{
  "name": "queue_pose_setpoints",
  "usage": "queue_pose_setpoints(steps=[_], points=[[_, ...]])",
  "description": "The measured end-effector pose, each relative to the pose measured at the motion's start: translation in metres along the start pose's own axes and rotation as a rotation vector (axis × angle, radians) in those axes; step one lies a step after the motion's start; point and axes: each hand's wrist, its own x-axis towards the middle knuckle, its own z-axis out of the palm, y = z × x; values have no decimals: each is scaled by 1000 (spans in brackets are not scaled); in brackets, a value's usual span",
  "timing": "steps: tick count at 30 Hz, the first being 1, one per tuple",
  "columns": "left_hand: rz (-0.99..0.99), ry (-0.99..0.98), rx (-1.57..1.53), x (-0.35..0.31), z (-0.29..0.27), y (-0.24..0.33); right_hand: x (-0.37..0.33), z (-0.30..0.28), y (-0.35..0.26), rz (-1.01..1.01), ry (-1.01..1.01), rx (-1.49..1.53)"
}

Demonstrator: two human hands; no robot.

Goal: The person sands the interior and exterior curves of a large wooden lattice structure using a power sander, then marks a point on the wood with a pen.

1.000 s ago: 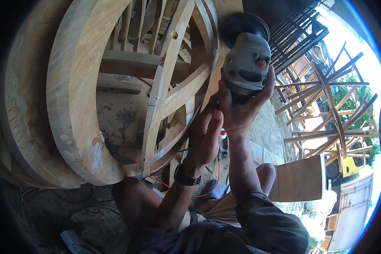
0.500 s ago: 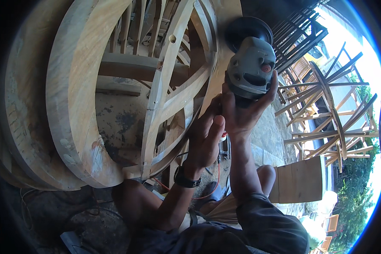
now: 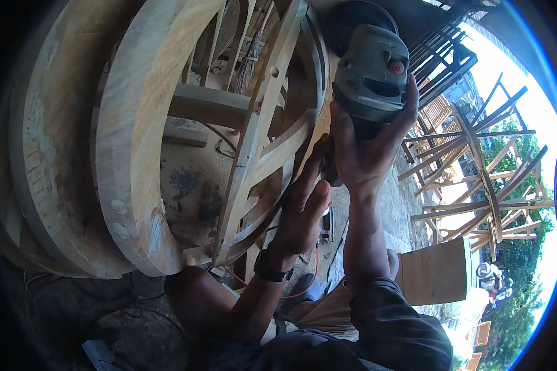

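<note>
My right hand [image 3: 372,145] grips the grey and black body of a disc sander [image 3: 372,80], its fingers and thumb wrapped around the housing below the slotted head. At the sander's far end a round black disc [image 3: 348,21] lies close to a pale wooden surface [image 3: 323,117]; whether they touch cannot be made out. My left hand [image 3: 298,213], with a dark watch at the wrist, closes on the rear part of the same tool, its thumb stretched along the near side. Its fingertips are partly hidden beside the wood.
Large curved wooden frames [image 3: 136,130] stand close on my left, joined by crossing slats [image 3: 254,142]. An orange cord [image 3: 315,272] runs on the ground near my legs. A wooden block [image 3: 433,272] sits at right, with spoked wooden frames [image 3: 483,167] beyond.
The sander and both hands have moved slightly farther up in the view. The wooden frames at left appear shifted to the right, as the view has turned a little. Both grips look unchanged.
</note>
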Motion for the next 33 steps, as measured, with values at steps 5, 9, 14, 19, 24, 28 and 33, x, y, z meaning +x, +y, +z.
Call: queue_pose_setpoints(steps=[5,9,14,19,24,28,33], points=[[0,-26,-41,0,-1,-2,7,0,-1,-10,-24,77],[6,-24,-79,1,2,-2,18,2,0,-95,-31,6],[24,-30,-90,2,-2,1,31,8,-8,-83,-76,87],[19,-20,-167,2,3,1,41,8,-16,-55,-112,92],[32,-17,-188,4,2,4,51,12,-23,-30,-139,140],[3,2,-195,3,3,10,49,13,-24,-49,-131,97],[30,-12,-143,1,1,-7,40,9,-11,-99,-49,98]])
